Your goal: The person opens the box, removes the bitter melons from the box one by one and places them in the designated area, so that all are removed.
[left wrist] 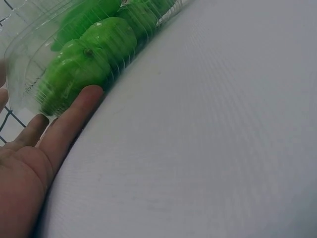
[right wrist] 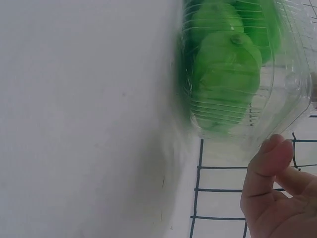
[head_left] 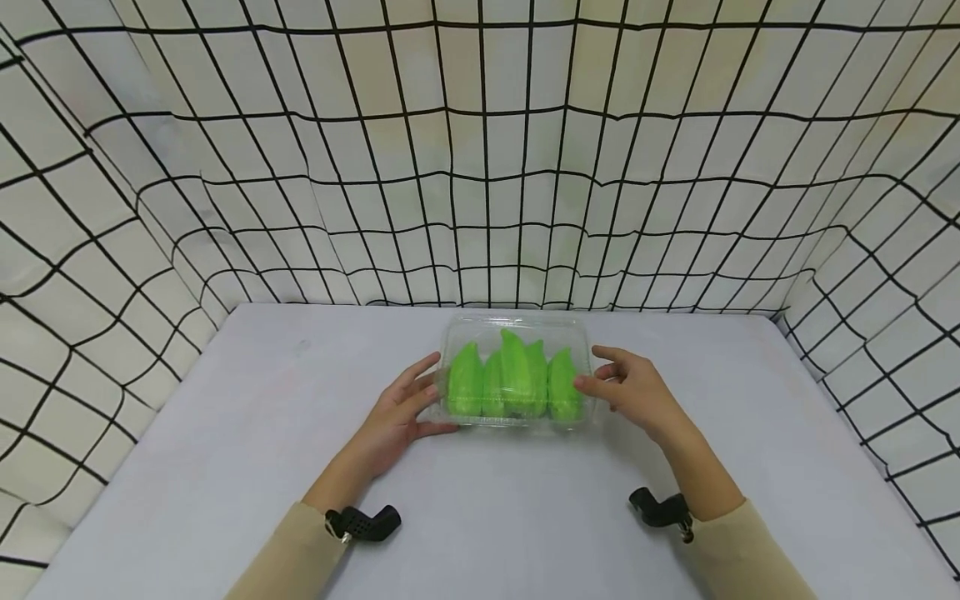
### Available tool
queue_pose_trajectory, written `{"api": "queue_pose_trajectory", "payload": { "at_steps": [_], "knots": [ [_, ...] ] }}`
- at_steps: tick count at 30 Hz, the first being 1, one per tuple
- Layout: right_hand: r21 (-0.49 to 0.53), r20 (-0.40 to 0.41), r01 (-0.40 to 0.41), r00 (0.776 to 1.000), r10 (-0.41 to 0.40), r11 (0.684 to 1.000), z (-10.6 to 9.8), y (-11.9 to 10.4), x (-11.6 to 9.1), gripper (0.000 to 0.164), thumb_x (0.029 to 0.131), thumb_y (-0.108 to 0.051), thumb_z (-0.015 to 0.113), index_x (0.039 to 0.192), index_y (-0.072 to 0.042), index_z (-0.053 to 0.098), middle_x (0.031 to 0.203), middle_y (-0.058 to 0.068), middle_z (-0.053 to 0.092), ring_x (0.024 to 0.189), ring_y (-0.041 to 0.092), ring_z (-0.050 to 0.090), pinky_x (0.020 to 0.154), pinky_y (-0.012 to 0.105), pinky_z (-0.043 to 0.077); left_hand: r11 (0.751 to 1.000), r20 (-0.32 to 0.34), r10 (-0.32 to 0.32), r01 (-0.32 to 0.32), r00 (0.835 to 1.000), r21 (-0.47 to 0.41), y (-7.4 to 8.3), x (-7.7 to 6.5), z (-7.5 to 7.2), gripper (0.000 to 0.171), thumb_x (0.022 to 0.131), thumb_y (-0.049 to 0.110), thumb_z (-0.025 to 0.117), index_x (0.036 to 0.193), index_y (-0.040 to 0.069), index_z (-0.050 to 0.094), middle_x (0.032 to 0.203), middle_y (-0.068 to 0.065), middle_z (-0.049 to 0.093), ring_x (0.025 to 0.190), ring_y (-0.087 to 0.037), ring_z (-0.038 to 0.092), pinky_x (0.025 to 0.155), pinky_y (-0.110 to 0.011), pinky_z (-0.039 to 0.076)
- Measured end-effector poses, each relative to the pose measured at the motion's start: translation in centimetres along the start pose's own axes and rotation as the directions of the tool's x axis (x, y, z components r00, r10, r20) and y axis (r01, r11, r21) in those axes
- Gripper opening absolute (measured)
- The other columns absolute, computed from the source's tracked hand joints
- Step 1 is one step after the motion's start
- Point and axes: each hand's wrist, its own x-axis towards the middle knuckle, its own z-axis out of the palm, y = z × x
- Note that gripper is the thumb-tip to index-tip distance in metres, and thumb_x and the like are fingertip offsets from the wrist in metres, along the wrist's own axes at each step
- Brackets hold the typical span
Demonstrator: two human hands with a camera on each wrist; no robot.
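Observation:
A clear plastic box with ridged walls lies on the white table. Inside it are several bright green, pointed, lobed fruits, side by side. My left hand is at the box's left side with its fingers fairly straight. In the left wrist view its thumb lies along the front lower wall. My right hand is at the right end. In the right wrist view its thumb and a fingertip come together at the corner of the box's rim, pinching it.
A white cloth-like surface covers the table. Black grid netting over pale walls rises behind the table and on both sides. Each wrist carries a small black camera, such as the left wrist camera.

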Motion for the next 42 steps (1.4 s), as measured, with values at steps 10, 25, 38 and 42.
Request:
{"api": "queue_pose_trajectory", "payload": {
  "at_steps": [10,25,38,42],
  "knots": [
    [0.053,0.034,-0.02,0.999,0.018,0.998,-0.19,-0.13,-0.04,0.085,0.086,-0.04,0.077,0.152,-0.004,0.038,0.111,0.014,0.056,0.075,0.022,0.059,0.075,0.034,0.054,1.0,-0.005,-0.005,0.005,1.0,-0.005,-0.17,0.26,-0.01,0.059,0.105,0.019,0.051,0.158,0.025,0.026,0.16,-0.017,0.026,0.134,-0.038,0.046,0.093,-0.056,0.054],
    [0.092,0.059,-0.066,0.996,0.06,0.994,-0.51,-0.16,0.41,0.071,0.089,-0.037,0.075,0.142,0.001,0.048,0.1,0.007,0.058,0.079,0.018,0.053,0.07,0.03,0.052,1.0,-0.001,-0.01,0.01,1.0,-0.022,0.26,0.39,-0.27,0.06,0.104,0.017,0.052,0.158,0.025,0.027,0.161,-0.014,0.026,0.137,-0.038,0.042,0.095,-0.057,0.053],
    [0.027,0.147,-0.069,0.987,0.065,0.997,-0.83,0.02,-0.18,0.044,0.09,-0.039,0.073,0.107,0.002,0.065,0.074,0.005,0.057,0.063,0.019,0.055,0.057,0.03,0.049,0.999,0.003,-0.037,0.037,0.999,-0.033,0.17,0.24,-0.3,0.058,0.105,0.018,0.051,0.158,0.026,0.028,0.161,-0.013,0.026,0.14,-0.039,0.039,0.096,-0.058,0.052],
    [0.02,0.162,-0.054,0.986,0.05,0.998,-0.73,0.11,-0.51,0.045,0.09,-0.04,0.073,0.104,0.003,0.066,0.075,0.006,0.057,0.061,0.019,0.055,0.056,0.03,0.049,0.998,-0.006,-0.048,0.047,0.999,-0.034,0.12,0.24,-0.32,0.055,0.105,0.019,0.051,0.157,0.028,0.031,0.16,-0.011,0.027,0.14,-0.039,0.039,0.095,-0.058,0.052]
  ]
}}
